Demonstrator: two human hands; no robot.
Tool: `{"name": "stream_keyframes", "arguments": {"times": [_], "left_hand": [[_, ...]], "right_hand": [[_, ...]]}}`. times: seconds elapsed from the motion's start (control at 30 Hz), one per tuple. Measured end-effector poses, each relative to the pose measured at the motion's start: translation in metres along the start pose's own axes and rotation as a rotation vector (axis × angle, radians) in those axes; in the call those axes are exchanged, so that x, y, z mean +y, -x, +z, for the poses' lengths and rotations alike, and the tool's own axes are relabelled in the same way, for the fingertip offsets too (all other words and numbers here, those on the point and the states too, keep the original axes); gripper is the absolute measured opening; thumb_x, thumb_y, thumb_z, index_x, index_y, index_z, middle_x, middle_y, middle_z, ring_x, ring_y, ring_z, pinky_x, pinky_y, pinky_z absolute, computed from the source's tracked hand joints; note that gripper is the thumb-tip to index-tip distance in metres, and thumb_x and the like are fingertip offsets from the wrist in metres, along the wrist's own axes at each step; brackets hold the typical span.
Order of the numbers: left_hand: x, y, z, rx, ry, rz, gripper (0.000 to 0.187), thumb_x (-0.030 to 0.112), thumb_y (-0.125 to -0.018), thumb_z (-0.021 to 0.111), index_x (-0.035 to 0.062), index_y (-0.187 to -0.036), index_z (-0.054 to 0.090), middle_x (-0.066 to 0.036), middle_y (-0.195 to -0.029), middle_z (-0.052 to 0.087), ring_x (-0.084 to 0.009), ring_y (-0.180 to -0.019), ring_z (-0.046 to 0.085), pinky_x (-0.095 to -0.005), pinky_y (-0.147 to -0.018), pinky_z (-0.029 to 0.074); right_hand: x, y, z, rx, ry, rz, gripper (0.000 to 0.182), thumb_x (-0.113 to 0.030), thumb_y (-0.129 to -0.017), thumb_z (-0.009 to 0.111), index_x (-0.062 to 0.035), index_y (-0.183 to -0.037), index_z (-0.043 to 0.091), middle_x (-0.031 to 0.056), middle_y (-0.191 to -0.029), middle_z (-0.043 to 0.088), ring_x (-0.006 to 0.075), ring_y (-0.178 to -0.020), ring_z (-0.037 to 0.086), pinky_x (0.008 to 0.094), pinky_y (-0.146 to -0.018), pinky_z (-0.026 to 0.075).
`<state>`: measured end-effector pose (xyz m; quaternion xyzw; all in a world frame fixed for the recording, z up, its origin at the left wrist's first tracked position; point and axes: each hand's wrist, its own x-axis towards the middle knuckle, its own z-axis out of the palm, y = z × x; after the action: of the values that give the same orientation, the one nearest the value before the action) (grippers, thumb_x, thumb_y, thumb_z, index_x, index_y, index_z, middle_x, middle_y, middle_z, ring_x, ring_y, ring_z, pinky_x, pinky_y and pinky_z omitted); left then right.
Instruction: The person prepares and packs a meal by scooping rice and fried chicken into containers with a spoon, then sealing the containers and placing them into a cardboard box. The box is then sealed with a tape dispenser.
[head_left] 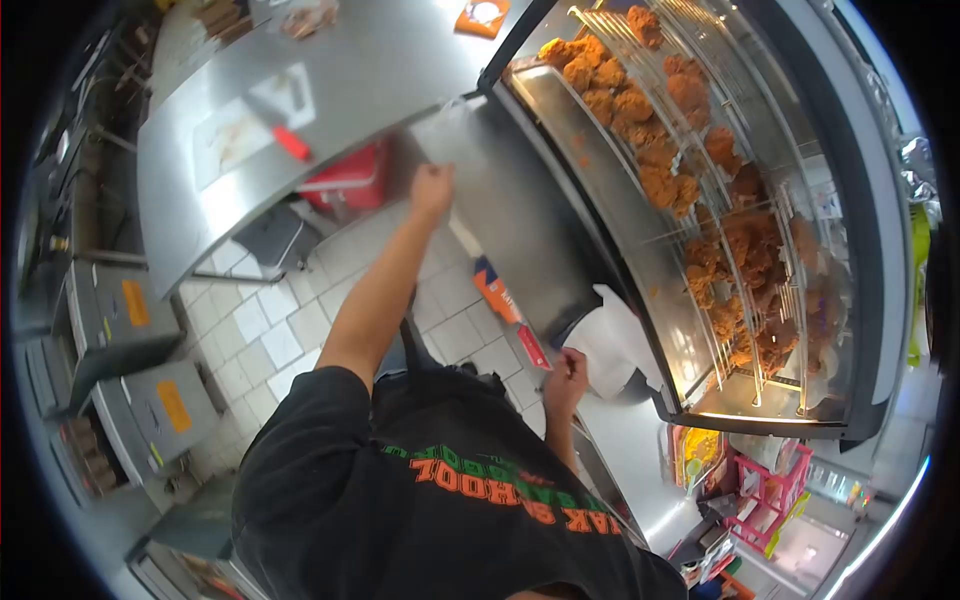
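Observation:
My left hand [432, 192] is at the upper middle, over the near end of the steel counter [500, 170]. Its fingers are curled closed, and whatever they may hold is too small and blurred to tell. My right hand [567, 378] is lower right, fingers pinched together beside a white curved sheet or bag [608, 345]; what lies between the fingertips cannot be made out. Along the counter edge between the hands run an orange and blue label [497, 292] and a red label [531, 347]. Behind the counter stands a glass display case [655, 290] with fried chicken [635, 105] on racks.
To the left, a steel table [180, 150] bears a white board [222, 140] and a red-handled tool [292, 143]. Under it sits a red box [350, 180]. Grey cabinets [160, 400] stand at the far left, and pink racks [765, 490] at lower right.

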<state>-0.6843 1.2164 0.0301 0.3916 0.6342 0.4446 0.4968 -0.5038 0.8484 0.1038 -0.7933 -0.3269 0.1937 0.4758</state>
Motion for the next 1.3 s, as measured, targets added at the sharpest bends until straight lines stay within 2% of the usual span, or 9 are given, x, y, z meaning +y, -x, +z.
{"name": "stream_keyframes", "arguments": {"times": [0.1, 0.23, 0.37, 0.47, 0.53, 0.77, 1.0, 1.2, 1.3], "left_hand": [[0.003, -0.119, -0.003, -0.120, -0.122, -0.296, 0.054, 0.039, -0.085, 0.068, -0.0088, -0.110, 0.061, -0.023, -0.093, 0.069, -0.0304, -0.090, 0.068, -0.0419, -0.078, 0.051], [0.010, -0.172, 0.018, -0.092, -0.413, -0.244, 0.051, 0.039, -0.083, 0.070, -0.0042, -0.109, 0.065, -0.023, -0.103, 0.069, -0.0304, -0.100, 0.066, -0.0407, -0.082, 0.051], [0.040, -0.118, 0.016, -0.101, -0.369, 0.517, 0.019, 0.024, -0.083, 0.069, 0.0061, -0.089, 0.069, -0.013, -0.083, 0.065, -0.0305, -0.078, 0.062, -0.0411, -0.071, 0.048], [0.100, -0.019, -0.006, -0.463, -0.103, 0.773, 0.003, 0.005, -0.084, 0.066, 0.0039, -0.087, 0.065, -0.012, -0.077, 0.061, -0.0283, -0.072, 0.060, -0.0369, -0.066, 0.047], [0.100, 0.019, -0.021, -0.622, -0.144, 0.928, 0.008, 0.001, -0.082, 0.066, 0.0043, -0.090, 0.065, -0.012, -0.082, 0.064, -0.0284, -0.075, 0.063, -0.0374, -0.067, 0.050], [0.130, 0.075, -0.023, -0.955, -0.093, 0.824, 0.009, -0.003, -0.081, 0.068, 0.0012, -0.086, 0.062, -0.014, -0.085, 0.064, -0.0318, -0.076, 0.065, -0.0358, -0.068, 0.051], [0.135, 0.111, 0.027, -1.282, -0.178, 1.019, 0.011, -0.001, -0.081, 0.069, 0.0022, -0.090, 0.065, -0.015, -0.092, 0.066, -0.0339, -0.082, 0.065, -0.0377, -0.071, 0.053], [0.149, 0.213, 0.076, -1.447, -0.094, 1.067, 0.009, 0.002, -0.081, 0.069, 0.0023, -0.089, 0.064, -0.014, -0.090, 0.067, -0.0329, -0.082, 0.066, -0.0374, -0.071, 0.053], [0.148, 0.264, 0.098, -1.570, -0.070, 1.066, 0.012, 0.003, -0.082, 0.069, 0.0034, -0.092, 0.064, -0.012, -0.087, 0.067, -0.0311, -0.078, 0.066, -0.0353, -0.069, 0.052]], "right_hand": [[-0.048, -0.032, 0.073, -0.174, -0.177, -0.076, 0.012, -0.008, -0.094, 0.058, -0.0029, -0.102, 0.064, 0.0065, -0.095, 0.062, 0.0148, -0.086, 0.060, 0.0273, -0.070, 0.051], [-0.150, -0.065, 0.148, -0.355, -0.182, -0.251, 0.018, -0.008, -0.091, 0.060, -0.0041, -0.109, 0.064, 0.0090, -0.098, 0.064, 0.0156, -0.084, 0.062, 0.0262, -0.067, 0.052], [-0.202, -0.090, 0.183, -0.381, -0.174, -0.248, 0.018, -0.009, -0.095, 0.056, -0.0006, -0.111, 0.061, 0.0050, -0.087, 0.059, 0.0114, -0.082, 0.058, 0.0224, -0.068, 0.049], [-0.188, -0.124, 0.197, -0.300, -0.143, -0.148, 0.031, -0.013, -0.094, 0.056, -0.0075, -0.124, 0.058, 0.0051, -0.087, 0.060, 0.0123, -0.076, 0.058, 0.0260, -0.058, 0.048], [-0.180, -0.145, 0.197, -0.528, -0.592, 0.376, 0.042, -0.017, -0.097, 0.054, -0.0110, -0.138, 0.049, 0.0005, -0.085, 0.058, 0.0088, -0.071, 0.052, 0.0242, -0.056, 0.044], [-0.146, -0.138, 0.179, -0.154, -1.357, 0.341, 0.028, -0.022, -0.097, 0.057, -0.0082, -0.122, 0.055, -0.0002, -0.096, 0.060, 0.0114, -0.086, 0.058, 0.0299, -0.073, 0.051], [-0.141, -0.121, 0.120, 0.023, -1.529, 0.285, 0.033, -0.025, -0.091, 0.065, -0.0077, -0.118, 0.056, 0.0042, -0.108, 0.060, 0.0177, -0.098, 0.059, 0.0357, -0.085, 0.051], [-0.160, -0.097, -0.009, 0.152, -1.409, 0.009, 0.042, -0.027, -0.087, 0.070, -0.0039, -0.119, 0.056, 0.0087, -0.112, 0.059, 0.0194, -0.101, 0.060, 0.0359, -0.087, 0.052], [-0.124, -0.091, -0.056, 0.438, -0.899, -0.092, 0.038, -0.026, -0.091, 0.065, -0.0028, -0.120, 0.055, 0.0109, -0.113, 0.059, 0.0211, -0.101, 0.060, 0.0363, -0.088, 0.051]]}}
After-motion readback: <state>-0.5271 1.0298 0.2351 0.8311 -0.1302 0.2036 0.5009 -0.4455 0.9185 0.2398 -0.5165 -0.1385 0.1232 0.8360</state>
